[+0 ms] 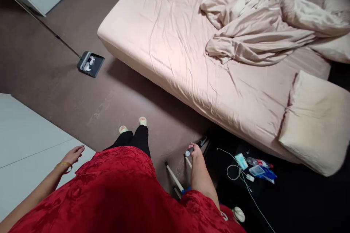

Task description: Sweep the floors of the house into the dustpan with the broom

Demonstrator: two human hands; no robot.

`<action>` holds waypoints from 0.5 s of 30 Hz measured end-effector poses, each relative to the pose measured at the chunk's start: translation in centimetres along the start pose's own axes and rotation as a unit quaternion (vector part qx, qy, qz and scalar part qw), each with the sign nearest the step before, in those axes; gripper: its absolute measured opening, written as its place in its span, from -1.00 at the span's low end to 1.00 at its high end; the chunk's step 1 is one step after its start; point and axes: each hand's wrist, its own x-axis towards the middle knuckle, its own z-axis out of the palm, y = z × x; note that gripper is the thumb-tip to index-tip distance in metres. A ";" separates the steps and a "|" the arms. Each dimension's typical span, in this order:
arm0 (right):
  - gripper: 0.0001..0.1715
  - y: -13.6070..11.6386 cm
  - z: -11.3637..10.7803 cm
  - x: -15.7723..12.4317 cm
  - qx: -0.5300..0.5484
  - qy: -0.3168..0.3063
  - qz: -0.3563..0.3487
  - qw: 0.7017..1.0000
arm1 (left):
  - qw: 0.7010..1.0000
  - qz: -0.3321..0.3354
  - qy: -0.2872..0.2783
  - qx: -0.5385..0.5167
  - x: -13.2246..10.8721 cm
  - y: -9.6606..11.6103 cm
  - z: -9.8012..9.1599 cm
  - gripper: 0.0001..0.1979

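Fingers of the right hand (197, 154) closed round the top of a white rod (188, 162), wrapped full round, a firm hold for a thin smooth shaft; a small rounded grey-white end (188, 153) pokes out by the thumb side, and a dark piece (201, 142) of unclear kind sits just past the knuckles. Left hand (70, 156) open, fingers (79, 149) spread, holding nothing, gold bangle (65, 166) on the wrist, above a pale grey panel (30, 145). Red crushed-velvet top (95, 193) fills the bottom edge, soft and sheeny. A 2nd white rod (175, 178) runs beside the 1st, with a blue fitting (186, 190) low down. Black trousers (133, 140) end at 2 cream slippers (143, 121). Right of the right hand, on a black surface (287, 196): coiled white cable (232, 171), blister pack (241, 161), clear plastic bottle (258, 162), blue packet (268, 174). Farther out, a black dustpan (90, 64) with a long thin handle (43, 25) lies on the brown floor (115, 94). Beyond, a bed with a wrinkled pale pink fitted sheet (175, 54), a plump pillow (317, 123) at its right corner, and a crumpled duvet (259, 25) bunched along the far edge.
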 end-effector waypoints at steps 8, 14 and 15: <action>-0.72 6.2 7.4 -7.3 -0.153 -0.064 -0.030 0.986 | 0.992 0.086 -0.026 0.085 -1.0 0.6 4.4 -0.38; -0.82 10.7 9.4 -14.1 -0.308 -0.186 -0.027 0.933 | 0.992 0.076 -0.020 0.101 -0.2 -1.8 3.9 -0.39; -0.84 10.5 10.1 -15.0 -0.322 -0.221 -0.019 0.920 | 0.991 0.078 -0.023 0.109 0.0 -2.1 3.8 -0.40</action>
